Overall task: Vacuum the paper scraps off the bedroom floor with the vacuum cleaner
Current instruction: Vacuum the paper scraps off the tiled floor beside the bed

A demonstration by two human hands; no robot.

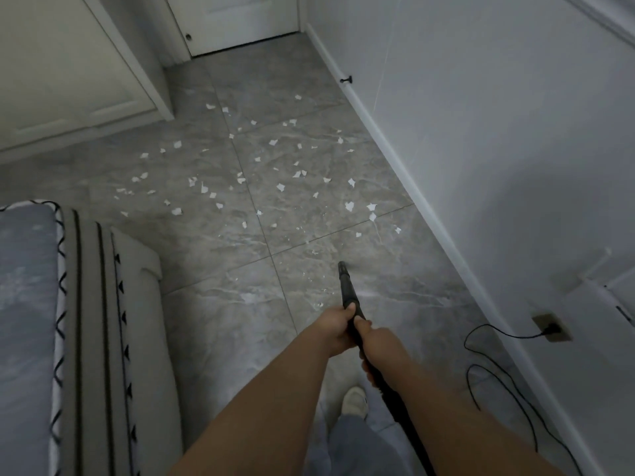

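Note:
Several white paper scraps [281,187] lie scattered over the grey marble-tile floor [220,304] in the middle of the view. A black vacuum wand [347,286] points forward and down, its nozzle tip just short of the nearest scraps. My left hand [338,326] grips the wand higher toward the nozzle. My right hand [376,345] grips it just behind, closer to my body. The vacuum's body is out of view.
A bed with a grey patterned cover [68,321] fills the left. A white wardrobe [68,80] stands at back left, a door [240,22] straight ahead. The white wall and baseboard [429,207] run along the right. A black cord [498,372] loops from a wall socket [551,328]. My shoe [354,401] is below.

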